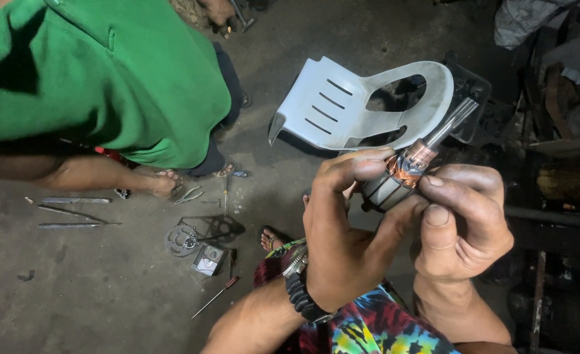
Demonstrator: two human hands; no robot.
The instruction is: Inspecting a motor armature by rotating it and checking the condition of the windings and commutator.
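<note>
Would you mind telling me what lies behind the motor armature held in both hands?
Behind the motor armature lies an overturned white plastic chair on the concrete floor. The left hand and right hand cover its lower end.

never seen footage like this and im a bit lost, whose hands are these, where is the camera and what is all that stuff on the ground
There is no machine here. The one picture comes from a camera worn on a person's head, looking down at that person's own two bare hands.

The left hand, with a wristwatch on its wrist, and the right hand together hold a motor armature: a grey slotted core with copper windings and a metal shaft pointing up and to the right.

Below is a grey concrete floor. On it lie a screwdriver, pliers, some long metal rods, a round metal part and a small square part. A white plastic chair lies tipped over.

At upper left a second person in a green shirt is crouched close by.
</note>
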